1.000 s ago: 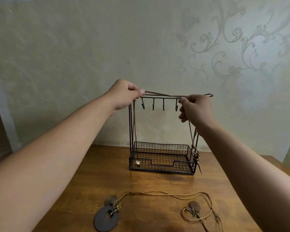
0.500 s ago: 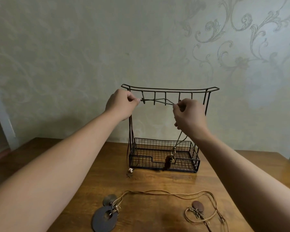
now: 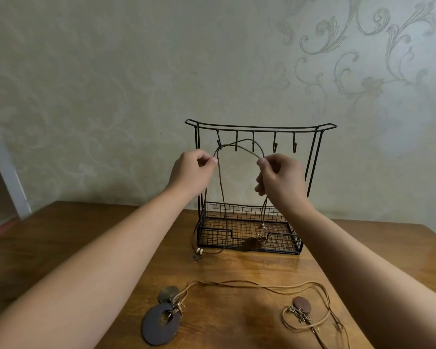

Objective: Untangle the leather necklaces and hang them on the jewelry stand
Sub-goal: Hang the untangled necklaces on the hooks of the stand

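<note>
A black wire jewelry stand [image 3: 261,127] with a row of hooks and a mesh basket base stands on the wooden table [image 3: 86,238]. A dark brown leather necklace [image 3: 239,143] arches across the left hooks. My left hand [image 3: 195,172] pinches its left side and my right hand [image 3: 278,176] pinches its right side. Its cords hang down; a feather-shaped pendant [image 3: 248,244] rests at the basket's front, and bead ends [image 3: 199,251] lie on the table. Two tan-corded necklaces [image 3: 249,284] lie near the front edge, with a dark disc pendant [image 3: 160,323] and a small brown pendant [image 3: 302,304].
A patterned wall rises right behind the stand. A white shelf edge [image 3: 0,159] stands at the far left. The tan cords loop across the table between my forearms.
Both hands have dropped from the top bar to below the hooks. The dark cord, pulled taut a second ago, now arches slack over the left hooks, and its pendant has settled at the basket front.
</note>
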